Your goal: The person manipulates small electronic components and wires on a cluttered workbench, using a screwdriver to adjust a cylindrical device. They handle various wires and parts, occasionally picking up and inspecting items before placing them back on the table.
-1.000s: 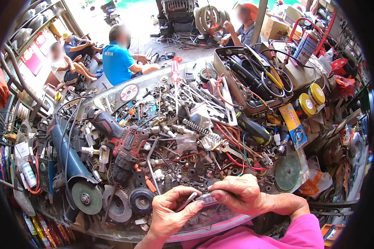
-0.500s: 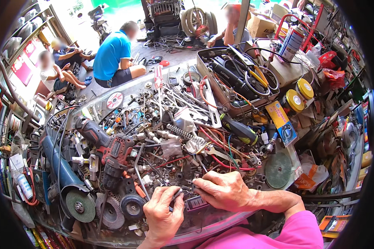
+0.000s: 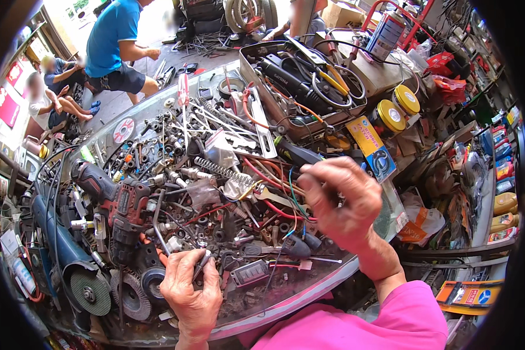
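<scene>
Above the near edge of the cluttered bench, my left hand (image 3: pixel 186 291) pinches a small dark cylindrical piece (image 3: pixel 202 263) with a pale metal end. My right hand (image 3: pixel 353 204) is raised over the right side of the bench, fingers curled in and slightly blurred. Whatever its fingertips may hold is too small to make out. Between the hands lie a grey rectangular plastic module (image 3: pixel 251 273) with wires and a dark rounded plastic piece (image 3: pixel 296 247). Under the right forearm, a green abrasive disc is partly hidden.
A red and black cordless drill (image 3: pixel 128 213) and blue angle grinder (image 3: pixel 89 290) lie at left, beside a flap disc (image 3: pixel 132 304). A long spring (image 3: pixel 216 169) lies among loose hardware. Behind stands an open tool case (image 3: pixel 255 111); yellow-lidded cans (image 3: pixel 391 115) stand right. A person in blue (image 3: pixel 112 38) is beyond.
My right hand has lifted away from the left, up and to the right. My left hand still holds the small piece. The view has shifted, and the person in blue has risen.
</scene>
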`<state>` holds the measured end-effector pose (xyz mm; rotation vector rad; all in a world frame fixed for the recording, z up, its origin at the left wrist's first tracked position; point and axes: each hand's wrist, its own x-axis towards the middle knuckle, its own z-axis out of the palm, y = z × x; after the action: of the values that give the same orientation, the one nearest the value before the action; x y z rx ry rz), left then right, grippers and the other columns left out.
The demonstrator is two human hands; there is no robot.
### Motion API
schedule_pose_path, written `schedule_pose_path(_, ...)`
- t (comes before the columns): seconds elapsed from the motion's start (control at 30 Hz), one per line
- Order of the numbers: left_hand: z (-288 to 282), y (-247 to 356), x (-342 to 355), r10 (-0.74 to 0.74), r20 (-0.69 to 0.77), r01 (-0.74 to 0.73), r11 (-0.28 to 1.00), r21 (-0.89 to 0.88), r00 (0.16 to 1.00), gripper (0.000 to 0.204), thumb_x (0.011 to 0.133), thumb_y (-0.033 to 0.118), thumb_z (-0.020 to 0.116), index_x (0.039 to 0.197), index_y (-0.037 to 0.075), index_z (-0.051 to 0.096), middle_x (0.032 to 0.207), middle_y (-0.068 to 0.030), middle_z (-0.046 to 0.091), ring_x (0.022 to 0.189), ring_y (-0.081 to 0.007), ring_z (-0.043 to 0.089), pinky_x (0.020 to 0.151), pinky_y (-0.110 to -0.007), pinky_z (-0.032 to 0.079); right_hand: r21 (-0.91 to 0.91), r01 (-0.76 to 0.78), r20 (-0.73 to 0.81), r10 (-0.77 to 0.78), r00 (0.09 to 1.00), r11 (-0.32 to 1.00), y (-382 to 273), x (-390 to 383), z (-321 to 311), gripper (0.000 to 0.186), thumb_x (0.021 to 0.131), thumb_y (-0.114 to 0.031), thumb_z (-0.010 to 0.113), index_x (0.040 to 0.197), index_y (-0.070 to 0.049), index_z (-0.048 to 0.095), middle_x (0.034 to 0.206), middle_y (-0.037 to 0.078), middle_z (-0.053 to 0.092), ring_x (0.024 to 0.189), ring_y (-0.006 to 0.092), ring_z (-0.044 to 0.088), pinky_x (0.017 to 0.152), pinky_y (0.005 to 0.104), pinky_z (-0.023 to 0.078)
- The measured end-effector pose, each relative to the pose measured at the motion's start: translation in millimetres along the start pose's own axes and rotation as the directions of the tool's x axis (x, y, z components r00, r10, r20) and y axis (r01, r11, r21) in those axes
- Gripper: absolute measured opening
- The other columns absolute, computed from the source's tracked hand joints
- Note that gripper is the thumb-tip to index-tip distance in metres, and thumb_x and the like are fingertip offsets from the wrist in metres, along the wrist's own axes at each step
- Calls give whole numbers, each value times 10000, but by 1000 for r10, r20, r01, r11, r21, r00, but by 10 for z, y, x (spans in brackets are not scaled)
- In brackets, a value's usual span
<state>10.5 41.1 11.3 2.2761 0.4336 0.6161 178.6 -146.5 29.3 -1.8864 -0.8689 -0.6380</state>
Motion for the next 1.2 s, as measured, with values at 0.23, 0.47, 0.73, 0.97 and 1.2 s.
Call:
schedule_pose_path(0.23,10,23,10,32,-20,-31,999,10,999,199,772,-59,712,961,-16,665,870,-111,619,746,-230,624,663,-316,500,-13,-37,-29,37,999,999,48,1,-36,169,816,16,784,974,-3,726,858,66,676,564,40,532,500,194,407)
schedule_pose_path(0.47,-74,-43,-4,69,-22,-68,996,59,997,229,752,-48,731,969,2,677,865,-123,643,720,-251,648,635,-335,515,-79,-16,19,17,1000,997,-28,2,80,158,768,12,799,909,-17,734,804,82,683,528,101,582,474,242,451)
schedule_pose_path(0.73,-59,-123,-16,143,-34,-140,987,83,989,257,756,29,751,1002,33,677,897,-102,656,672,-287,678,570,-372,541,-90,-74,117,84,990,993,-83,-56,121,114,809,7,777,912,-13,732,769,52,669,530,74,538,484,226,418)
schedule_pose_path(0.97,-98,-104,48,101,-159,-82,989,119,982,264,755,-21,745,1005,22,672,886,-136,638,727,-318,656,626,-392,532,-81,-37,101,45,994,996,12,-33,144,99,810,-9,773,899,-18,730,716,56,664,507,88,538,475,235,419)
schedule_pose_path(1.2,-162,-157,109,74,-334,-17,985,173,940,199,825,-68,698,1012,-12,667,921,-105,619,809,-221,645,703,-333,539,-67,-137,123,144,982,988,-3,-42,75,75,843,-44,777,887,-4,732,736,21,670,586,49,530,532,210,406)
